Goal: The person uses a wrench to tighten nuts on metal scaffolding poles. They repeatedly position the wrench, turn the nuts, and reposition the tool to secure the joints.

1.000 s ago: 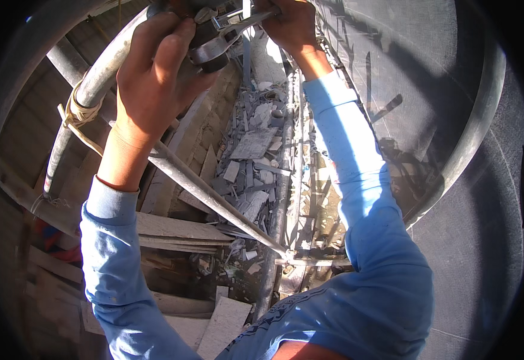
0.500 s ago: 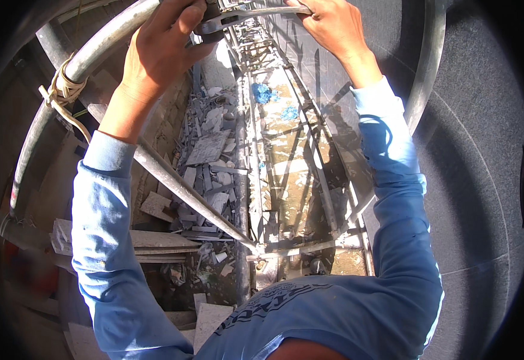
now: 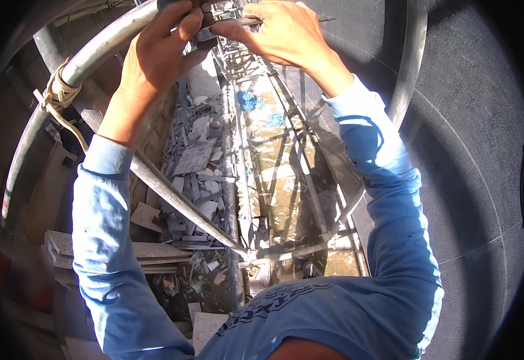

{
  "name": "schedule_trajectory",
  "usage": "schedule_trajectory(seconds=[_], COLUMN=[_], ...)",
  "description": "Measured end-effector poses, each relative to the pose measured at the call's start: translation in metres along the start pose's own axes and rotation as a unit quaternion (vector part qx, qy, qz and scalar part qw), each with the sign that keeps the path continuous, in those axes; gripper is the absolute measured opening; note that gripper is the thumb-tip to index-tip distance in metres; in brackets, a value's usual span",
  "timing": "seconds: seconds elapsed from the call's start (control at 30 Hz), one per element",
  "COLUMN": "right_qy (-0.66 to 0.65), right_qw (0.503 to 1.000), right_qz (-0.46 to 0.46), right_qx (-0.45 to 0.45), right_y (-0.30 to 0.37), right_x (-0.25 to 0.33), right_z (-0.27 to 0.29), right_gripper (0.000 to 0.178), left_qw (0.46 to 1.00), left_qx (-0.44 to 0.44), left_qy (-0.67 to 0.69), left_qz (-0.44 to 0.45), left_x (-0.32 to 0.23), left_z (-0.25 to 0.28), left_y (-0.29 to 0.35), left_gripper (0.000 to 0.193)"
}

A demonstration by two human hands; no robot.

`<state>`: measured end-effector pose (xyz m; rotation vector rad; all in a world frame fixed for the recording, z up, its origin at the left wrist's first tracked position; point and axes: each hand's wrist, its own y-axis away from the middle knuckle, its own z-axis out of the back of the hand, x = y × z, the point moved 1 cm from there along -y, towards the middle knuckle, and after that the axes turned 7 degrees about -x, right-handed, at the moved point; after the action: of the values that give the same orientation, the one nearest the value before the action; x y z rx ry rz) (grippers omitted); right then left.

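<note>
At the top of the head view, my left hand (image 3: 148, 60) is closed round a dark metal fitting (image 3: 207, 44), which looks like a scaffold clamp, beside the end of a grey scaffold pipe (image 3: 109, 45). My right hand (image 3: 289, 36) has its fingers wrapped round a metal wrench (image 3: 326, 18) whose tapered tail sticks out to the right. The right thumb reaches left, close to the fitting. Both hands hide much of the fitting and the wrench's head, and the picture's upper edge cuts them off.
Pale rope (image 3: 61, 90) is tied round the pipe at left. A diagonal scaffold tube (image 3: 178, 201) crosses below my left arm. Far below lie broken slabs and rubble (image 3: 196, 156) and blue scraps (image 3: 250, 101). A dark stone-like wall (image 3: 472, 180) stands at right, behind an upright pipe (image 3: 410, 60).
My right hand has moved left along the wrench, from its outer end to near the fitting, so the tail now shows beyond it. My left hand stays on the fitting. The view has shifted slightly.
</note>
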<state>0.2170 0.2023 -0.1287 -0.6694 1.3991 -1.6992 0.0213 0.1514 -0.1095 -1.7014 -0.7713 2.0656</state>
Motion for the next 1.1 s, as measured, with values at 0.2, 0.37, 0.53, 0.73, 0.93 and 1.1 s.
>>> schedule_trajectory(seconds=[0.2,0.37,0.53,0.73,0.93,1.1], right_qy=[-0.047,-0.023,-0.057,-0.011,-0.079,-0.189], right_qw=[0.991,0.987,0.994,0.998,0.982,0.935], right_qz=[0.100,0.146,0.092,0.046,0.020,0.001], right_qx=[-0.080,-0.055,0.012,0.047,0.171,0.299], right_y=[-0.006,-0.008,-0.015,-0.013,-0.027,-0.054], right_x=[-0.009,-0.007,-0.001,-0.004,-0.009,-0.012], right_z=[-0.005,0.005,0.004,0.006,0.017,0.016], right_gripper=[0.027,0.026,0.027,0.032,0.034,0.032], left_qw=[0.957,0.620,0.627,0.625,0.995,0.995], left_qx=[-0.004,0.004,0.008,0.018,0.021,0.023], left_qy=[-0.157,-0.506,-0.468,-0.532,-0.065,-0.066], left_qz=[-0.244,-0.599,-0.623,-0.572,-0.080,-0.074], left_x=[-0.003,-0.001,0.004,-0.006,-0.006,-0.003], left_z=[0.007,0.015,0.020,0.017,0.000,0.005], left_y=[-0.004,-0.009,-0.013,-0.004,0.007,0.005], left_gripper=[0.063,0.082,0.081,0.069,0.054,0.054])
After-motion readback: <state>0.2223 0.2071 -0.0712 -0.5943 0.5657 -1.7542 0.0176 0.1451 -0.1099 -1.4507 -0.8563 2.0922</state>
